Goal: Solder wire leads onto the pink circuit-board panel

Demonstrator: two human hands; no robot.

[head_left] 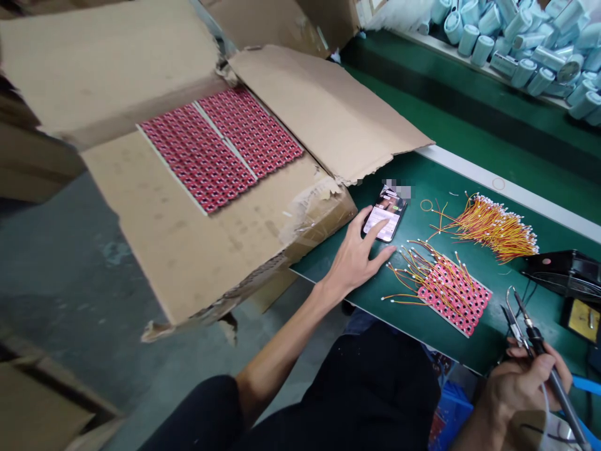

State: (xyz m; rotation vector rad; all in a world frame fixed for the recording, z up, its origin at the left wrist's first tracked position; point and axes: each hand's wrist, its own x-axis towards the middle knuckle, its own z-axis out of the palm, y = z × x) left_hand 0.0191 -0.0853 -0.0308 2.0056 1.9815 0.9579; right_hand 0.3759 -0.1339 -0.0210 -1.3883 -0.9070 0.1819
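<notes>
My left hand (357, 254) lies flat on the green table (469, 181) with fingers spread, and its fingertips touch the screen of a lit phone (385, 214). Just to its right sits a red circuit panel (451, 293) with orange and red wire leads on it. My right hand (526, 385) is closed round a soldering iron (547, 357) and a strand of solder wire (513, 316), tips pointing up toward the table.
An open cardboard box (197, 207) holding red circuit panels (220, 145) stands left of the table. A bundle of orange wire leads (495, 224) lies at the back. A black fan (566, 270) sits at right. Pale blue cylinders (530, 44) pile up far right.
</notes>
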